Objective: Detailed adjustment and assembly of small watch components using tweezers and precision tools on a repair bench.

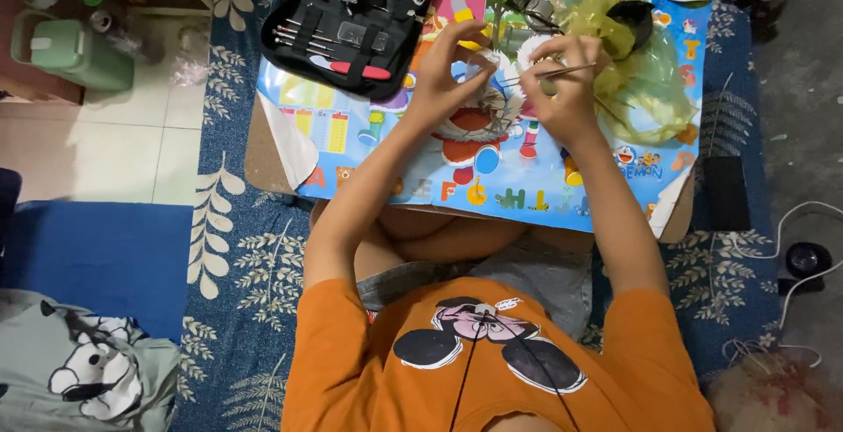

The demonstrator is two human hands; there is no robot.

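right hand (562,90) gripping tweezers (562,70), left hand (450,68) alongside, tool case (351,19)

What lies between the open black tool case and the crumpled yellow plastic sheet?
In the head view, both hands, the left hand and the right hand holding tweezers, over the colourful cartoon mat.

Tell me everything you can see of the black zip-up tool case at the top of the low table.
The black zip-up tool case lies open and flat at the table's upper left corner, on the colourful cartoon poster that covers the top. It looks like fabric, with elastic loops inside holding thin metal tools, a red-handled tool along its lower edge and a round silver piece near the top. Its lower left corner overhangs the poster edge. Neither hand touches it; the left hand works just to its right.
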